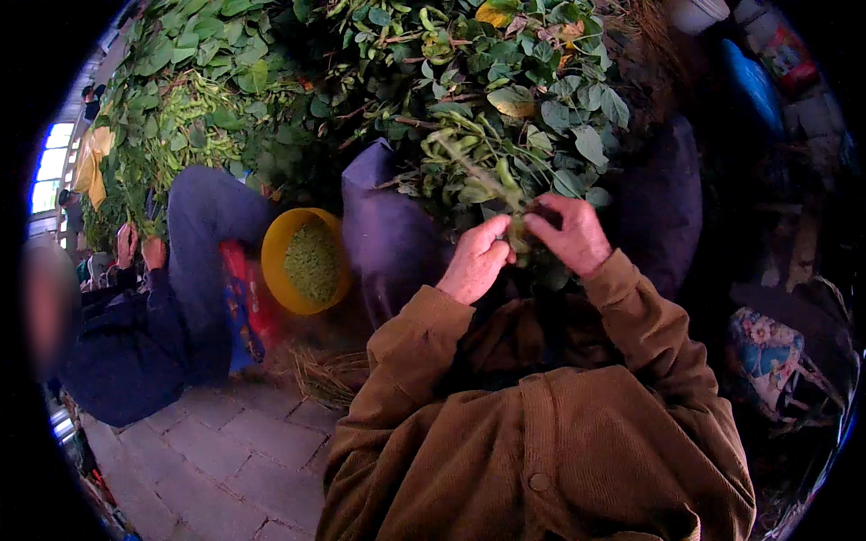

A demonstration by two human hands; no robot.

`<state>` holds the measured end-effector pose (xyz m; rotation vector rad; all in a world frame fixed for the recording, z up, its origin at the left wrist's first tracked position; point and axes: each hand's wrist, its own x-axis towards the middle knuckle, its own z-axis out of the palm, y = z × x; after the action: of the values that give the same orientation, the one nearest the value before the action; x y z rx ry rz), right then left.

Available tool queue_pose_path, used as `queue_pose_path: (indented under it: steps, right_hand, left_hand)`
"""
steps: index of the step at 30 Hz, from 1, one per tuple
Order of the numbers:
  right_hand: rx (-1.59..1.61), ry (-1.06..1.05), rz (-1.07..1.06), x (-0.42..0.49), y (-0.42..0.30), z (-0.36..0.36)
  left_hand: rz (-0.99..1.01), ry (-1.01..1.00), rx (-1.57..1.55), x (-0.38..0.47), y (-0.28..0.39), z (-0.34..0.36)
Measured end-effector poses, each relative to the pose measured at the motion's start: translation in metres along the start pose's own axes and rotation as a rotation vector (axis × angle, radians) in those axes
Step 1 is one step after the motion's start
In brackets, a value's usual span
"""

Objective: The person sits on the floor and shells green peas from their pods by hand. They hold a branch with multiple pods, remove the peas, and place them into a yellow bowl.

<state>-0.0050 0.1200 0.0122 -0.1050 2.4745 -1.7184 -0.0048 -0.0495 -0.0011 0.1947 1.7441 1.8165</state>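
Both hands meet above my lap, at the near edge of a large heap of leafy bean plants (473,88). My left hand (479,258) is closed, thumb and forefinger pinched on a bean stem (477,169) with green pods. Close on its right, my right hand (568,230) has its thumb and fingers curled at the same stem's lower end; what lies between those fingertips is blurred. More green pods (460,145) hang in the leaves just beyond. To the left of my knee stands a yellow bucket (272,260), partly filled with small green beans (311,264).
A co-worker in dark clothes (128,338) sits at the left, hands at the same heap. Cut dry stalks (328,372) lie on the paved floor (223,460). At the right are a floral cloth item (764,351), a blue object (751,81) and a white container (700,13).
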Motion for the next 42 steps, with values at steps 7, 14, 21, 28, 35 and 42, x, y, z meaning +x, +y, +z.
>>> queue_pose_path:
  steps: [7,14,21,28,35,42]
  right_hand:
    - [0.29,0.24,0.236,0.006,0.036,-0.049]
    - [0.42,0.31,0.334,0.001,0.056,-0.057]
    - [0.488,0.308,0.364,0.001,0.051,-0.051]
    - [0.493,0.302,0.336,-0.002,0.052,-0.049]
    - [0.192,0.269,0.075,-0.005,0.001,-0.049]
    - [-0.426,0.323,-0.556,-0.009,-0.099,-0.031]
  left_hand:
    - [-0.089,0.349,0.061,-0.011,-0.043,-0.009]
    - [0.207,0.771,0.548,-0.014,0.017,-0.078]
    - [-0.038,0.126,1.243,-0.007,0.004,-0.062]
    - [0.124,0.116,1.519,0.003,-0.035,-0.04]
    - [0.107,0.346,1.71,0.007,-0.067,-0.023]
    - [-0.121,0.406,1.205,0.004,-0.043,-0.027]
